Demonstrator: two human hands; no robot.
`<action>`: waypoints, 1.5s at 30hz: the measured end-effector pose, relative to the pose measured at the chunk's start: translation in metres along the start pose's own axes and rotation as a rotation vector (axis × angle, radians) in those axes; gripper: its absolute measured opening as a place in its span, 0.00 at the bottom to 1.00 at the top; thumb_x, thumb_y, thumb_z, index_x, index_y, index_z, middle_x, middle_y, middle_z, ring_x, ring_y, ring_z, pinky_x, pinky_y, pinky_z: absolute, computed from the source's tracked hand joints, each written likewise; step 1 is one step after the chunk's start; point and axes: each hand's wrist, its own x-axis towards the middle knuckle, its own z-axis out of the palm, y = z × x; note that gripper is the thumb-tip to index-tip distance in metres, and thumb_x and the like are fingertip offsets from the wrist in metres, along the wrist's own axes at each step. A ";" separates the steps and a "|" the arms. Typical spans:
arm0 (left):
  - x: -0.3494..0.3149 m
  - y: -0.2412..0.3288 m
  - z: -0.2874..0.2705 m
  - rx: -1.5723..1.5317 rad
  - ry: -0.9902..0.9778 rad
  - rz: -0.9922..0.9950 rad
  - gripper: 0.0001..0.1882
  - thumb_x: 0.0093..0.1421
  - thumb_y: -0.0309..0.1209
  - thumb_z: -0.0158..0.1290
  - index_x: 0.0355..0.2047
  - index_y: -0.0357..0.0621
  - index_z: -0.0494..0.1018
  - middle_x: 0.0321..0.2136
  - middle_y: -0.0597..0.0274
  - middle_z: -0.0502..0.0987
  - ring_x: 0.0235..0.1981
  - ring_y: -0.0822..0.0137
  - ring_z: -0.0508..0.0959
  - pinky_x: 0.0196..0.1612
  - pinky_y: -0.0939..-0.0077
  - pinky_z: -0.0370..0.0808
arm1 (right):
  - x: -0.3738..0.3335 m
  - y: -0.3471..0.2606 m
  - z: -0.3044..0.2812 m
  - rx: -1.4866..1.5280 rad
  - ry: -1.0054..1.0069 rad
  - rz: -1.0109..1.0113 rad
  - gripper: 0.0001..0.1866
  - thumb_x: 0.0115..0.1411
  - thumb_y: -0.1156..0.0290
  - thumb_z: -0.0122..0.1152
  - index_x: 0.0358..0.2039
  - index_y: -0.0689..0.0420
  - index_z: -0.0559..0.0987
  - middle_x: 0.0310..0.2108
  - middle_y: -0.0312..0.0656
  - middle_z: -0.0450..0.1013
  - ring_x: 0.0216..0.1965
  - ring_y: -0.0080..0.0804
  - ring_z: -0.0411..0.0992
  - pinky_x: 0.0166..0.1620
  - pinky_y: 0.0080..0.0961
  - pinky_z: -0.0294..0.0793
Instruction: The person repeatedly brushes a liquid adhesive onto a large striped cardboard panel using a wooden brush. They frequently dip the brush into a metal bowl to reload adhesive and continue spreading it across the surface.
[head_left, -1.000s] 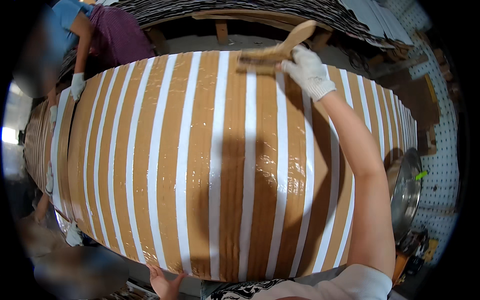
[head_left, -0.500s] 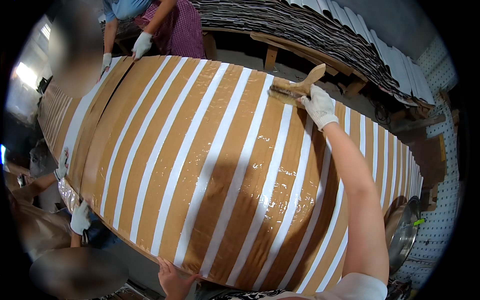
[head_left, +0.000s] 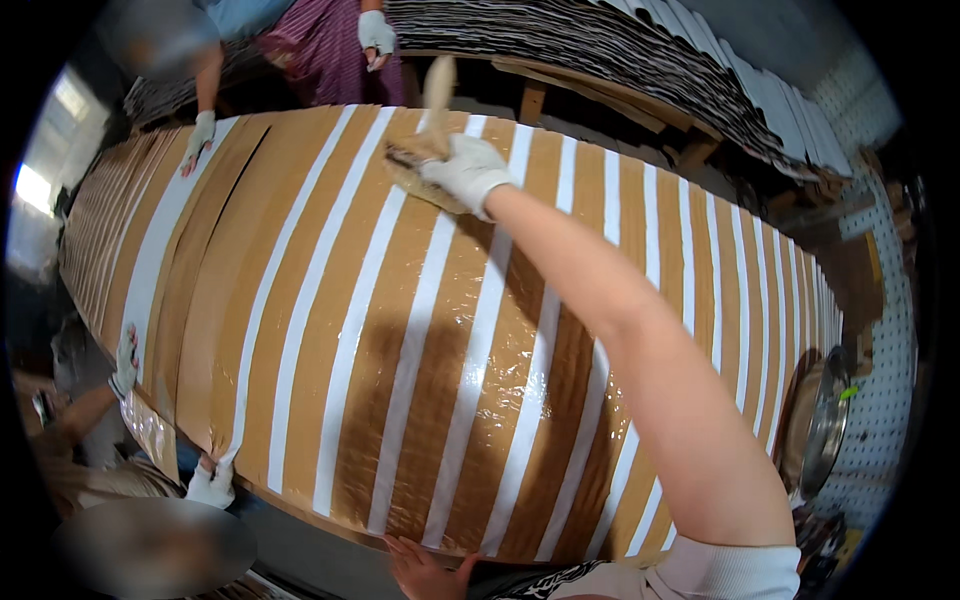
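My right hand [head_left: 468,172], in a white glove, grips a wide bristle brush [head_left: 408,160] with a pale wooden handle. Its bristles lie on the far part of a broad layer of overlapping brown and white strips [head_left: 290,300]. Wet, shiny patches show across the middle of the strips. My left hand [head_left: 428,570] is bare and rests at the near edge, fingers apart, holding nothing. My right forearm and its shadow cover some of the strips.
At the far left, a co-worker's gloved hand [head_left: 200,142] touches the strips. Another co-worker's gloved hand [head_left: 212,483] holds the near left edge. A metal basin [head_left: 828,425] stands at the right. Behind lie long stacked sheets [head_left: 560,55] on a wooden support [head_left: 533,102].
My right hand has swept the brush leftward along the far side. The far co-worker has lifted one hand off the edge. The near co-worker's lower hand has shifted right.
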 end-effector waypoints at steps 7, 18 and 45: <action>-0.007 -0.012 0.016 -0.665 0.057 -0.156 0.54 0.50 0.57 0.63 0.61 0.22 0.56 0.59 0.28 0.63 0.53 0.44 0.73 0.52 0.59 0.74 | -0.032 0.016 -0.078 -0.159 -0.072 0.135 0.25 0.54 0.51 0.59 0.44 0.58 0.79 0.38 0.50 0.79 0.42 0.48 0.77 0.47 0.38 0.75; 0.007 -0.020 0.017 0.207 0.108 0.109 0.72 0.34 0.67 0.66 0.59 0.12 0.52 0.58 0.14 0.57 0.54 0.33 0.70 0.53 0.57 0.71 | -0.212 0.305 -0.293 -0.258 0.502 0.781 0.29 0.54 0.48 0.61 0.51 0.55 0.77 0.49 0.52 0.76 0.51 0.51 0.73 0.53 0.41 0.70; -0.005 -0.016 0.011 0.182 0.230 0.180 0.62 0.41 0.67 0.62 0.55 0.13 0.61 0.57 0.17 0.60 0.54 0.36 0.71 0.55 0.58 0.70 | -0.292 0.227 -0.234 -0.054 0.630 0.688 0.26 0.56 0.57 0.57 0.52 0.60 0.73 0.50 0.57 0.74 0.49 0.53 0.74 0.52 0.44 0.71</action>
